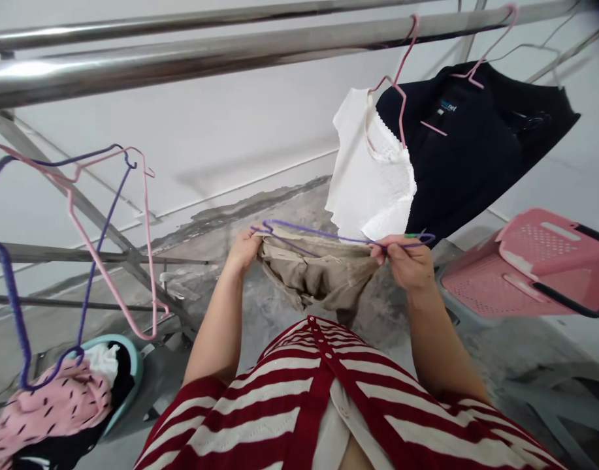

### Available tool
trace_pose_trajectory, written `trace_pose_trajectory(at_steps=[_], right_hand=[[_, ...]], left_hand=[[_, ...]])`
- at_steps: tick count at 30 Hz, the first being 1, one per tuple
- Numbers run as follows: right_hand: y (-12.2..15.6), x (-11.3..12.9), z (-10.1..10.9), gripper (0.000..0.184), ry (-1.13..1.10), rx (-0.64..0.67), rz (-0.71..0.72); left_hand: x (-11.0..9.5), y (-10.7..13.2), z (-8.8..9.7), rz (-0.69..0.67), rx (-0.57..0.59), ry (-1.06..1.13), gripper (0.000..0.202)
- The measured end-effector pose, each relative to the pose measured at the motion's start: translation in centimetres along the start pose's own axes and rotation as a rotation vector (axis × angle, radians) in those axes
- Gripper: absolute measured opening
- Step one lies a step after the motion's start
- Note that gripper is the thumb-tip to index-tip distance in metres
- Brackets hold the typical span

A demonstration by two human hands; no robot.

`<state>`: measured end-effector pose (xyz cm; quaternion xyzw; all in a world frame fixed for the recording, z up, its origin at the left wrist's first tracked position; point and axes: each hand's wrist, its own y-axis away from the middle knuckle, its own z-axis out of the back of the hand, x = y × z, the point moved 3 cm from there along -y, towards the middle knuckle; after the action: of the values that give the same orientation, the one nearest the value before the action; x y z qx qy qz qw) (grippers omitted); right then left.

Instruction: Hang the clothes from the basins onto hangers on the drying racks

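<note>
tan garment (pixel 319 277) and purple wire hanger (pixel 328 234) held up over the concrete floor (pixel 397 320)

on my head-camera feed, the left hand (pixel 243 253) had the left edge of the tan garment, its fingers curled over the cloth and one end of the hanger lying across them. the right hand (pixel 402 264) was closed in a tight pinch on the hanger's wire, right at the garment's right edge; i could not tell whether those fingers had the cloth as well. the garment sagged in loose folds between the two hands, with the hanger stretched across its top.

just far of it, a white knit top (pixel 372 176) and a black jacket (pixel 475 143) hung side by side on pink wire hangers (pixel 401 108) from the steel rails (pixel 191 62) of a drying rack. more wire hangers (pixel 99 256), pink and purple, dangled at the left. to the right sat a tilted pink plastic laundry basket (pixel 529 271). near left, a pale blue basket (pixel 137 372) held a heap of laundry, with pink patterned cloth (pixel 49 405) spilling over its rim. nearest of all was the person's red-and-white striped top (pixel 279 405).
</note>
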<state>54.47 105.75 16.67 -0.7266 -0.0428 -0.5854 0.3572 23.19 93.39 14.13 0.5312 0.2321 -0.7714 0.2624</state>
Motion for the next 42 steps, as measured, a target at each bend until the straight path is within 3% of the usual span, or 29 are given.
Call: trace_pose_trajectory(at_steps=[2, 4, 8, 11, 16, 23, 27, 30, 33, 35, 37, 40, 42], right_hand=[[-0.8, 0.6, -0.7, 0.018, -0.149, -0.154, 0.052], [-1.8, 1.3, -2.5, 0.021, -0.238, -0.18, 0.049], [-3.6, 2.9, -8.0, 0.035, -0.243, 0.117, -0.084], [-5.1, 4.5, -11.3, 0.034, -0.213, 0.186, -0.141], [-9.8, 8.0, -16.5, 0.028, -0.043, 0.189, 0.007], [-17.1, 9.9, -24.1, 0.03, 0.18, 0.169, 0.337], [-18.5, 9.6, -27.1, 0.032, 0.231, 0.162, 0.365], [-18.0, 9.6, -28.6, 0.031, 0.256, 0.258, 0.321], [-16.0, 8.8, -27.9, 0.034, 0.238, 0.327, 0.304], [-13.6, 6.9, -25.5, 0.038, 0.189, 0.256, 0.317], [-10.0, 3.4, -22.0, 0.041, 0.141, 0.12, 0.273], [-2.7, -3.3, -16.8, 0.044, 0.154, 0.012, -0.037], [2.2, -6.3, -14.9, 0.045, 0.257, 0.143, -0.228]], left_hand=[[-0.6, 0.3, -0.9, -0.037, 0.086, -0.092, 0.031], [-0.7, 1.2, -2.7, -0.068, 0.193, -0.25, 0.032], [1.5, 4.8, -6.4, -0.04, 0.32, -0.387, 0.022], [4.2, 7.8, -7.8, 0.007, 0.372, -0.434, 0.021], [7.1, 10.9, -6.9, 0.085, 0.405, -0.457, 0.023], [7.9, 12.0, -4.0, 0.131, 0.328, -0.429, 0.026], [8.3, 11.8, -3.0, 0.127, 0.301, -0.38, 0.027], [8.5, 11.4, -2.7, 0.126, 0.3, -0.338, 0.027], [8.5, 10.8, -2.7, 0.11, 0.323, -0.276, 0.026], [8.2, 10.4, -2.6, 0.081, 0.347, -0.228, 0.028], [7.5, 9.9, -2.3, 0.061, 0.338, -0.138, 0.03], [6.1, 9.0, -1.9, 0.142, 0.222, 0.199, 0.024], [4.7, 8.6, -2.5, 0.223, 0.149, 0.482, 0.022]])
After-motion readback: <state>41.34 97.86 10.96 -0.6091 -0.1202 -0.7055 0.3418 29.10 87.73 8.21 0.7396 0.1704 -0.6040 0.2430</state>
